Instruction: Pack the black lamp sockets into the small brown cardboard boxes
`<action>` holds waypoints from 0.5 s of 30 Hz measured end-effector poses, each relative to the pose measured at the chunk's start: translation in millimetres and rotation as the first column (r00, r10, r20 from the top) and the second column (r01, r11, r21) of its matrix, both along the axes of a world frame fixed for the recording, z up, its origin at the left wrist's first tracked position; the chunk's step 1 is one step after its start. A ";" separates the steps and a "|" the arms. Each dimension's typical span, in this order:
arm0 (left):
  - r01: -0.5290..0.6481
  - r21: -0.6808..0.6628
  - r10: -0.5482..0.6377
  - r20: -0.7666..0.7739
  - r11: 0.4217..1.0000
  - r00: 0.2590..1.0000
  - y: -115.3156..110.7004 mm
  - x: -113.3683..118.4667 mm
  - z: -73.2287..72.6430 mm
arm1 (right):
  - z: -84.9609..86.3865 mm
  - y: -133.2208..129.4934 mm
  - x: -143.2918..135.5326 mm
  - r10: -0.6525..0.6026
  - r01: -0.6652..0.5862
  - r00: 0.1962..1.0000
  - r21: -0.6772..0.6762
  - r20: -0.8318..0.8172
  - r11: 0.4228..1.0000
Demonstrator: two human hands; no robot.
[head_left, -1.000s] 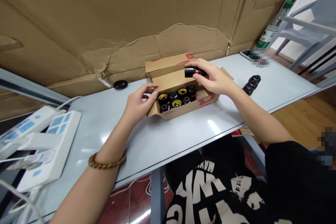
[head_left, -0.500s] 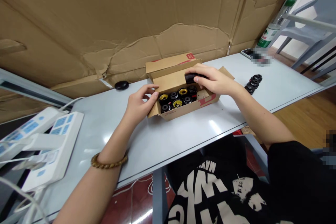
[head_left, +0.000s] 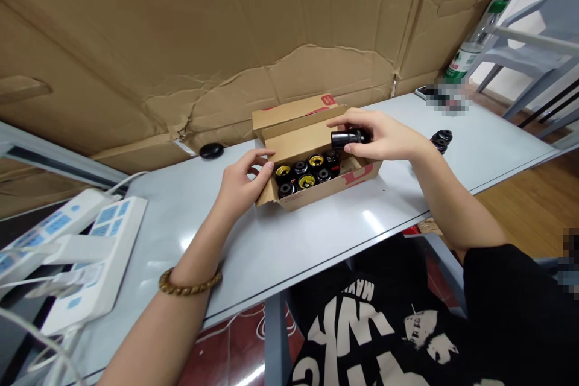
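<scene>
An open cardboard box (head_left: pixel 316 192) sits on the table with several black lamp holders (head_left: pixel 300 167) packed in its left and middle part. Some of them show yellow metal threaded insides, others black ends. My left hand (head_left: pixel 246 178) grips the box's left end, thumb and fingers closed on its edge. Over the right part of the box, my right hand (head_left: pixel 384 134) holds one black lamp holder (head_left: pixel 346 139) lying sideways, its smooth end pointing left. Several more black lamp holders (head_left: pixel 442 139) stand on the table to the right, partly hidden behind my right wrist.
White power strips (head_left: pixel 106 253) with plugs and cables lie at the left. A round black object (head_left: pixel 211 150) rests near the cardboard wall (head_left: pixel 253 18) behind. At the far right are a phone (head_left: pixel 425 93), a water bottle (head_left: pixel 464 60) and a grey chair (head_left: pixel 538 48).
My right hand has shifted slightly right, and the lamp holder in it shows more of its length. My left hand keeps its hold on the box's left end.
</scene>
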State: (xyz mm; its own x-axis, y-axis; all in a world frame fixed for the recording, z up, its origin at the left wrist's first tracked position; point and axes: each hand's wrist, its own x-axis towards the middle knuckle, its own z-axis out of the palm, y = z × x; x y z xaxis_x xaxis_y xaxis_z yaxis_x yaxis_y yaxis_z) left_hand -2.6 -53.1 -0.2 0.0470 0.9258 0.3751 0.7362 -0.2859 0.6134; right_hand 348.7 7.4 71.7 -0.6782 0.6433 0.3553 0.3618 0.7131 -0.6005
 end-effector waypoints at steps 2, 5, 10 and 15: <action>-0.004 -0.009 0.004 -0.005 1.000 1.000 -0.7 0.5 1.0 | 1.2 1.2 2.3 0.003 -0.003 1.000 0.004 0.000 1.000; -0.006 -0.016 0.006 -0.006 1.000 1.000 -1.3 1.5 1.6 | 1.9 -0.5 3.4 0.042 -0.042 0.999 -0.048 0.000 0.998; 0.003 -0.013 -0.003 -0.004 1.000 1.000 -1.2 1.9 1.3 | 2.7 -9.4 0.2 0.000 0.017 0.994 -0.150 0.113 0.988; 0.007 -0.015 -0.007 -0.016 1.000 1.000 -1.7 1.4 1.9 | -0.3 -9.7 -4.4 0.018 0.055 0.956 -0.241 0.291 0.969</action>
State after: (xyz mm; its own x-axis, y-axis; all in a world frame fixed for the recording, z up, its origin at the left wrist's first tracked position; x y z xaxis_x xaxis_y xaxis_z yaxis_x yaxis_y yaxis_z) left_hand -1.2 -54.8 1.6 0.0595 0.9308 0.3606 0.7442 -0.2821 0.6055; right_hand 344.3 -2.3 71.3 -0.7151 0.6987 -0.0239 0.5575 0.5493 -0.6225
